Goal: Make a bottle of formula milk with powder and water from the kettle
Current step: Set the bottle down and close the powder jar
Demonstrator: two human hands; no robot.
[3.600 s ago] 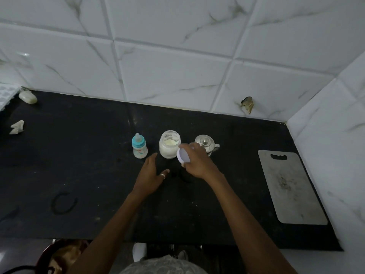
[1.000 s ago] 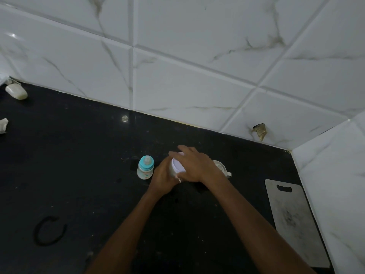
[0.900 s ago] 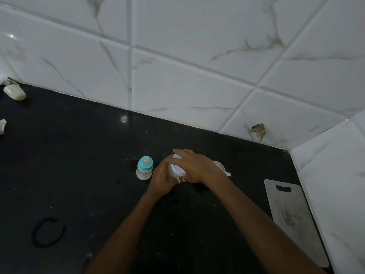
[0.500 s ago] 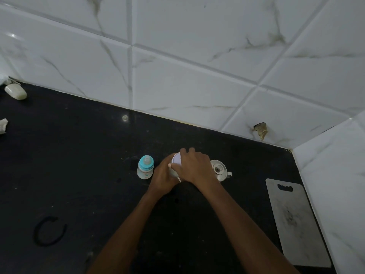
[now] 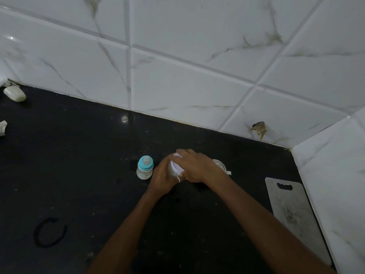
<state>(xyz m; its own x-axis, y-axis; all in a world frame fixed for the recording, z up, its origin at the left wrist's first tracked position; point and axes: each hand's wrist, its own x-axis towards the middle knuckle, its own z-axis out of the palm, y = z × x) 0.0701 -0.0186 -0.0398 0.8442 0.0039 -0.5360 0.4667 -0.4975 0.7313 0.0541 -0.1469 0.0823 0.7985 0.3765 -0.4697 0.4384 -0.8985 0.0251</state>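
A small baby bottle (image 5: 144, 169) with a teal cap and teat stands upright on the black counter (image 5: 79, 165). Just right of it is the powder jar, mostly hidden by both hands; only its white lid (image 5: 176, 168) shows. My left hand (image 5: 163, 179) wraps the jar's side. My right hand (image 5: 194, 166) lies over the lid and grips it. Behind my right hand a small steel kettle (image 5: 220, 165) peeks out, most of it hidden.
A grey cutting board (image 5: 292, 218) lies flat at the right, beside the tiled side wall. A pale soap-like lump (image 5: 14, 93) and a crumpled white scrap (image 5: 3, 127) sit at the far left. The tiled back wall is close behind the jar.
Earlier the jar stood uncovered with the lid in my right hand. The lid now sits on the jar, my left hand has taken hold of the jar, and my right hand has shifted on the lid.
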